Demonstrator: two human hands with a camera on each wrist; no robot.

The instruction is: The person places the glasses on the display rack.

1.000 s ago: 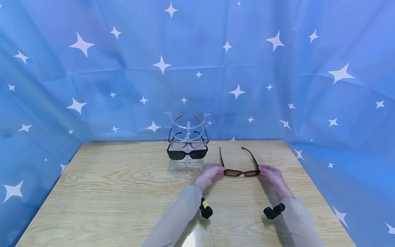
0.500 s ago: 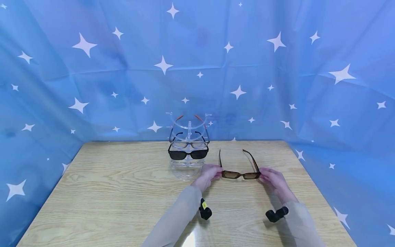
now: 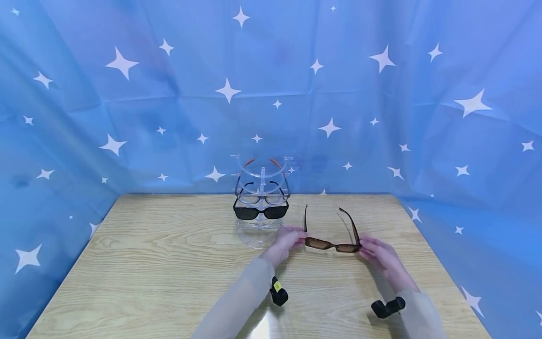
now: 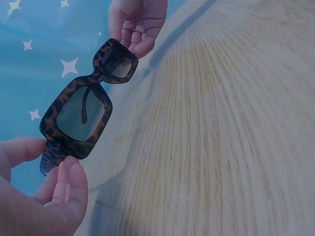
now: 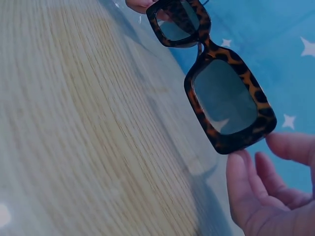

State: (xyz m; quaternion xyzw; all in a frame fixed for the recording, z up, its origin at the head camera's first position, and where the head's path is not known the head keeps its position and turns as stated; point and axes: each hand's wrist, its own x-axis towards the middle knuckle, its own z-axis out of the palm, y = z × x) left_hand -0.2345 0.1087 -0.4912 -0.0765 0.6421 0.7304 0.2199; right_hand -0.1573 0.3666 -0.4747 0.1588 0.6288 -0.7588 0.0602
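A pair of tortoiseshell sunglasses [image 3: 333,246] with tinted rectangular lenses is held up off the table, its temples unfolded and pointing away from me. My left hand [image 3: 289,238] pinches the left hinge corner between thumb and fingers. At the opposite corner my right hand [image 3: 383,256] pinches the frame in the same way. The left wrist view shows the spotted left temple [image 4: 53,158] between thumb and fingertips. Seen from the right wrist, the thumb and fingers meet the lower outer corner of the frame [image 5: 246,140].
Left of the sunglasses stands a clear tiered display stand [image 3: 255,241]. It bears black sunglasses [image 3: 261,213], glasses with orange temple tips [image 3: 276,163] above, and what looks like a clear pair lower down. The wooden table [image 3: 169,263] ends at a blue starry curtain [image 3: 271,61].
The sunglasses have come slightly nearer to me, and their right side has dipped so they sit tilted. My right hand has moved down and to the right with them. Both hands keep their grip.
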